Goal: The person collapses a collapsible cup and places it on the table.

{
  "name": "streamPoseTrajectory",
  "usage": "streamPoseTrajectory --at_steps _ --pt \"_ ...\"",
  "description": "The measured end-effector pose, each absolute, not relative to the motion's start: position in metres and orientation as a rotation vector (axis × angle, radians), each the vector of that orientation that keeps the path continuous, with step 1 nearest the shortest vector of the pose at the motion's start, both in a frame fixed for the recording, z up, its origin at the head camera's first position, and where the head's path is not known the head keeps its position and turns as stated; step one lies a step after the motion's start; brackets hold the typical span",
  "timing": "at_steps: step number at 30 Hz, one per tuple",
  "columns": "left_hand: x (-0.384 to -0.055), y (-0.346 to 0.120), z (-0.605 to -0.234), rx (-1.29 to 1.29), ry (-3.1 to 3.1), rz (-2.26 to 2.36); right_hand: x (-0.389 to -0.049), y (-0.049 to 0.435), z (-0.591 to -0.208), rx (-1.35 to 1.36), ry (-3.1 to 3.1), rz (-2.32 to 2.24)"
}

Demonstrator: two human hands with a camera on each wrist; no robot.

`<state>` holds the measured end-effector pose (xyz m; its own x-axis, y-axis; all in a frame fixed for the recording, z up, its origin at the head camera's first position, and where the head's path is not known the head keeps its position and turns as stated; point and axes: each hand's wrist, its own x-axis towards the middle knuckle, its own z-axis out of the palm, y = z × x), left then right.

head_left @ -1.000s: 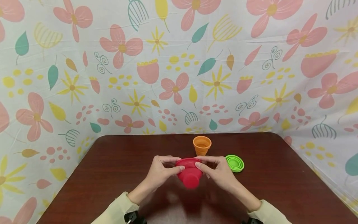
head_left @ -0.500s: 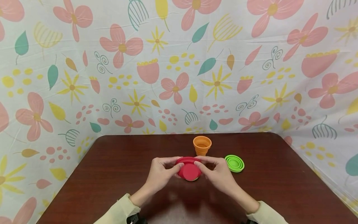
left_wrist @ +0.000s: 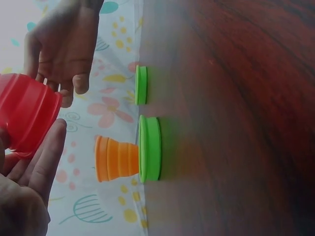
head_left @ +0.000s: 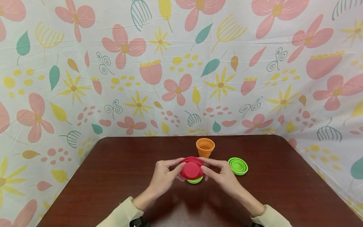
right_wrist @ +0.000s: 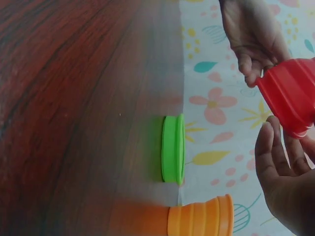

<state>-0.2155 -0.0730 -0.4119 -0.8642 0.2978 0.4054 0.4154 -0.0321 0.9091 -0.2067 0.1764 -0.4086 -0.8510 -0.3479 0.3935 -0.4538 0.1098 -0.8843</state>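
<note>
Both hands hold a red collapsible cup [head_left: 192, 170] above the table, its base tipped toward the head camera. My left hand [head_left: 162, 177] pinches the rim on one side, thumb on the outer wall. On the opposite side my right hand [head_left: 224, 176] grips the rim the same way. In the left wrist view the ridged wall of the red cup [left_wrist: 30, 113] shows partly expanded. A flattened green collapsible cup [head_left: 195, 181] peeks out below the red one in the head view, mostly hidden by it.
An orange collapsible cup [head_left: 205, 147] stands expanded behind the hands. To the right lies another flattened green cup [head_left: 238, 166]. All are on a dark brown table [head_left: 127, 154], with a flower-patterned cloth [head_left: 175, 63] hanging behind it.
The red cup has tilted and risen slightly, so its base faces the head camera more and looks less drawn out. The green cup beneath has come into view. Both hands keep their grip.
</note>
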Motion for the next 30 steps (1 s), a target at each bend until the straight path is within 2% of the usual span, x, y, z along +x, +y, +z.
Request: streamPoseTrajectory --at_steps 13,22,30 --pt "-0.216 -0.074 -0.413 -0.767 -2.169 -2.165 -0.209 0.171 -0.412 0.752 -2.284 1.684" --pt "-0.215 -0.075 -0.418 -0.975 -2.062 -2.342 -0.208 0.168 -0.409 0.691 -2.226 1.652" --pt "-0.217 -0.074 -0.421 -1.003 -1.995 -2.316 -0.208 0.164 -0.412 0.686 -2.212 1.630"
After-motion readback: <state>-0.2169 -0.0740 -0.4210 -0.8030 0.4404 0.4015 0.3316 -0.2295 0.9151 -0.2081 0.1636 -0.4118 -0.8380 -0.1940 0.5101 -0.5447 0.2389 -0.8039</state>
